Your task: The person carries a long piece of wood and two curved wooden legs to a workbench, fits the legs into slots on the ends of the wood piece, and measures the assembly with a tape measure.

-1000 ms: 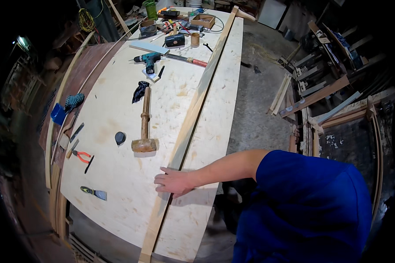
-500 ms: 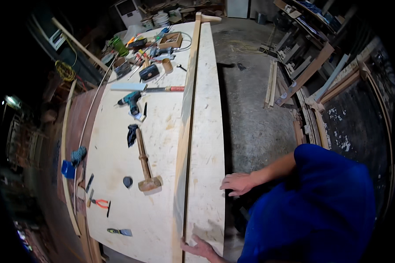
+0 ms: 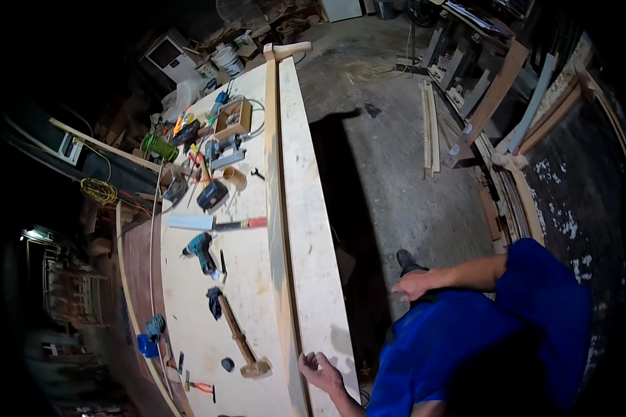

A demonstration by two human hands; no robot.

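1. The counter [image 3: 188, 326] is a long pale plywood sheet, and a long wooden strip [image 3: 277, 208] lies along it lengthwise near its right edge; places below are given from this strip.
2. Left of the strip's near end lie a wooden mallet [image 3: 243, 344], a small dark round piece [image 3: 227, 363] and red-handled pliers [image 3: 202, 388].
3. Further up, left of the strip's middle, sit a teal cordless drill [image 3: 202, 251], a dark glove [image 3: 214, 302] and a handsaw with a red handle [image 3: 215, 223].
4. Toward the strip's far end, on its left, a power tool [image 3: 224, 151], a small wooden box [image 3: 234, 119] and mixed hand tools crowd the counter.
5. Right of the strip is a narrow band of bare plywood, then the concrete floor [image 3: 396, 174].
6. The left hand [image 3: 320, 372] rests at the strip's near end, fingers curled loosely, touching the plywood just right of the strip; whether it grips the strip I cannot tell.
7. The right hand [image 3: 414, 285] hangs well right of the strip, off the counter, fingers loosely open and holding nothing.
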